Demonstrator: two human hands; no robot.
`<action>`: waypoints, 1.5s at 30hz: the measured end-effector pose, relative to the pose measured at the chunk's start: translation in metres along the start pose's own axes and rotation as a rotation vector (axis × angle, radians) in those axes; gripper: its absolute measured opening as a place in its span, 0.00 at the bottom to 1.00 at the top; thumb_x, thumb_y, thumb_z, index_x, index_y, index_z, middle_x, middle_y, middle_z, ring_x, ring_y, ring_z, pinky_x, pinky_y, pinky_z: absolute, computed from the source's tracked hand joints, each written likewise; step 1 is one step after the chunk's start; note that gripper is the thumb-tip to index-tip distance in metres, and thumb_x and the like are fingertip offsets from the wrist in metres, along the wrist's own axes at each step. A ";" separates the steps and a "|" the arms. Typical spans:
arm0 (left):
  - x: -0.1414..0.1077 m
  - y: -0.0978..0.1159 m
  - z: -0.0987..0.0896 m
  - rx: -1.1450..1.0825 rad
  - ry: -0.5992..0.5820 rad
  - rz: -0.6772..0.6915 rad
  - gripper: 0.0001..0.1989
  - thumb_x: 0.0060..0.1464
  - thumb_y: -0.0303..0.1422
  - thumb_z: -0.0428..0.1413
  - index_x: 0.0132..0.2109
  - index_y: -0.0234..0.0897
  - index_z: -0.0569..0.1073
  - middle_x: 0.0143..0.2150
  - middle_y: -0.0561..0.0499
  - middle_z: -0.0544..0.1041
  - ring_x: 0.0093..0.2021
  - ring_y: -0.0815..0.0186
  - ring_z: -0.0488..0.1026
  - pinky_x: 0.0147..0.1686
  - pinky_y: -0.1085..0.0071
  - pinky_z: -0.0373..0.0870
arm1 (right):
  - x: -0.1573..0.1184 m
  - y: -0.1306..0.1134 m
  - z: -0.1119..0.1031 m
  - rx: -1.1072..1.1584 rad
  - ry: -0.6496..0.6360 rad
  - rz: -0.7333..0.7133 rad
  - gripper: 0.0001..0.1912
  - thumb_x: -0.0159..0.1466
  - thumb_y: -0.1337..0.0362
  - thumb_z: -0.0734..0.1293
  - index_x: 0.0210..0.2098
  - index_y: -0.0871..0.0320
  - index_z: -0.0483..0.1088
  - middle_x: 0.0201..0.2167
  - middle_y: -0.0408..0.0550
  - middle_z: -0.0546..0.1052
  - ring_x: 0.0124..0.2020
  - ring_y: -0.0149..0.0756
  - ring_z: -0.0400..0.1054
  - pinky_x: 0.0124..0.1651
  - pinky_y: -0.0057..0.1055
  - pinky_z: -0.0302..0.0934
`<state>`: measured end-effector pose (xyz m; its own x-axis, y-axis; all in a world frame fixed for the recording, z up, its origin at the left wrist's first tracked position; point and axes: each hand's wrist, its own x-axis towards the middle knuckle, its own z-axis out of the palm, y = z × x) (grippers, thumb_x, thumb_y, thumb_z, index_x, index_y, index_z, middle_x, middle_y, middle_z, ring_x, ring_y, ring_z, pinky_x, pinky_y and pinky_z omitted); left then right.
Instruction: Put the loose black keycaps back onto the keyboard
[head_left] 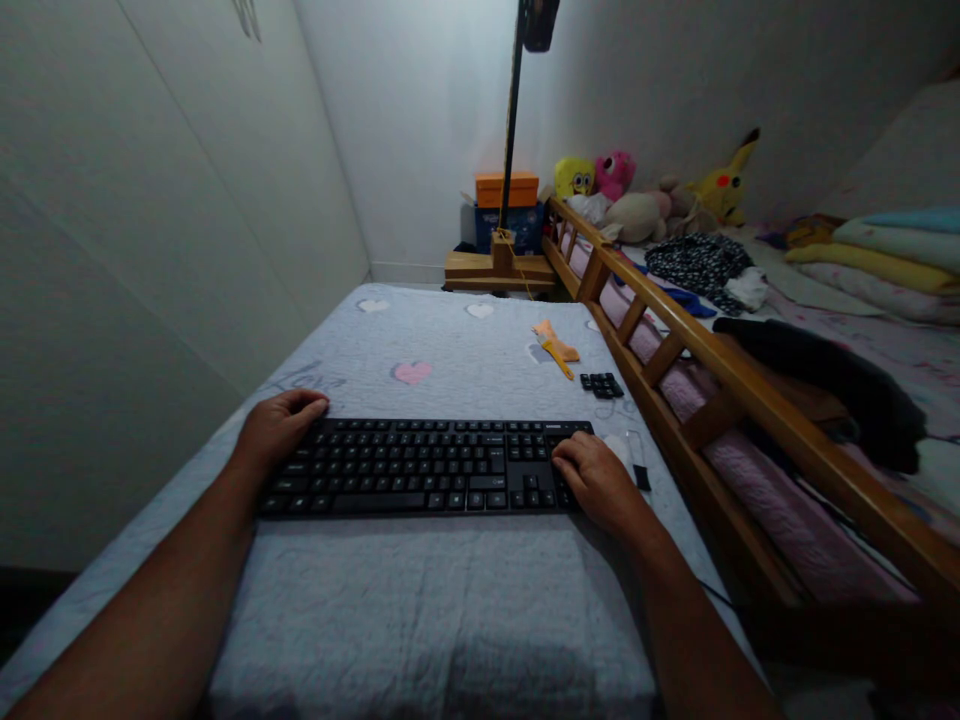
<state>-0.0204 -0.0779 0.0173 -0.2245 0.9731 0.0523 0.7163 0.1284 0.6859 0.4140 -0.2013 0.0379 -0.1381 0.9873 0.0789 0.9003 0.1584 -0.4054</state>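
Note:
A black keyboard (420,468) lies flat across the bed cover, its long side facing me. My left hand (281,428) is closed against the left end of the keyboard, with thumb and forefinger close together by the top left corner. Over the number pad at the other end is my right hand (592,474), its fingers bent and pressed together. What its fingertips hold, if anything, is hidden. Several loose black keycaps (601,385) sit in a group beyond the right hand. Beside that hand lies a keycap puller (638,465), a wire loop with a black end.
A yellow-handled brush (556,357) lies by an orange cloth (551,335) at the far right of the bed cover (420,590). A wooden bed rail (675,325) runs along the right. Behind stands a dark pole (512,120) on a wooden base. White cabinet doors (187,200) flank the left.

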 end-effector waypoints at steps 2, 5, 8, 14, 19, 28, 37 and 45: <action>-0.001 0.001 0.000 0.003 0.004 0.003 0.22 0.41 0.48 0.56 0.37 0.36 0.78 0.39 0.47 0.81 0.40 0.57 0.76 0.45 0.66 0.70 | 0.000 -0.001 0.000 -0.017 -0.004 -0.002 0.10 0.68 0.68 0.60 0.35 0.57 0.73 0.35 0.49 0.73 0.40 0.39 0.66 0.44 0.33 0.57; -0.002 0.004 -0.001 0.015 0.004 0.006 0.22 0.41 0.48 0.56 0.37 0.36 0.78 0.39 0.47 0.81 0.40 0.56 0.76 0.46 0.66 0.70 | 0.000 -0.002 -0.001 -0.039 -0.013 -0.002 0.10 0.68 0.69 0.60 0.34 0.57 0.72 0.35 0.49 0.73 0.39 0.38 0.66 0.43 0.32 0.56; -0.002 0.004 -0.001 0.009 -0.001 0.014 0.22 0.41 0.48 0.55 0.37 0.36 0.77 0.39 0.46 0.81 0.40 0.56 0.75 0.46 0.66 0.69 | 0.000 -0.004 -0.002 -0.057 -0.024 0.002 0.10 0.69 0.69 0.60 0.34 0.57 0.72 0.35 0.49 0.73 0.39 0.38 0.65 0.42 0.32 0.55; 0.001 -0.001 -0.001 0.017 0.003 0.025 0.23 0.41 0.50 0.54 0.37 0.36 0.77 0.39 0.47 0.81 0.41 0.56 0.75 0.46 0.66 0.68 | 0.000 -0.004 -0.001 -0.060 -0.038 0.020 0.09 0.69 0.69 0.60 0.35 0.58 0.72 0.36 0.48 0.74 0.40 0.37 0.66 0.44 0.32 0.55; 0.001 -0.001 -0.001 0.014 -0.009 0.019 0.24 0.41 0.50 0.54 0.38 0.36 0.77 0.39 0.47 0.80 0.40 0.57 0.75 0.45 0.66 0.68 | 0.000 -0.001 0.002 -0.062 -0.033 0.014 0.10 0.69 0.70 0.59 0.37 0.58 0.72 0.37 0.49 0.74 0.41 0.38 0.65 0.45 0.32 0.54; 0.001 -0.001 0.000 0.006 0.001 0.014 0.24 0.40 0.50 0.54 0.37 0.36 0.77 0.39 0.47 0.81 0.39 0.58 0.75 0.46 0.66 0.69 | 0.000 -0.002 0.001 -0.057 -0.028 0.024 0.09 0.68 0.70 0.60 0.36 0.59 0.71 0.36 0.49 0.74 0.41 0.37 0.65 0.45 0.32 0.54; 0.000 0.001 0.000 0.011 -0.005 0.005 0.24 0.40 0.50 0.54 0.37 0.36 0.77 0.39 0.47 0.80 0.40 0.57 0.75 0.46 0.66 0.68 | 0.001 -0.004 0.002 -0.142 -0.027 0.023 0.11 0.70 0.68 0.59 0.36 0.58 0.71 0.35 0.47 0.73 0.38 0.35 0.64 0.41 0.30 0.52; 0.001 0.000 0.000 0.010 -0.003 0.010 0.24 0.40 0.50 0.54 0.38 0.36 0.77 0.39 0.47 0.80 0.41 0.56 0.75 0.45 0.66 0.68 | 0.001 -0.010 0.000 -0.209 -0.048 0.040 0.12 0.71 0.67 0.58 0.36 0.57 0.71 0.35 0.47 0.74 0.37 0.35 0.63 0.39 0.30 0.50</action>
<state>-0.0206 -0.0771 0.0169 -0.2150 0.9750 0.0568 0.7250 0.1204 0.6782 0.4046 -0.2021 0.0419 -0.1161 0.9930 0.0209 0.9707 0.1179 -0.2094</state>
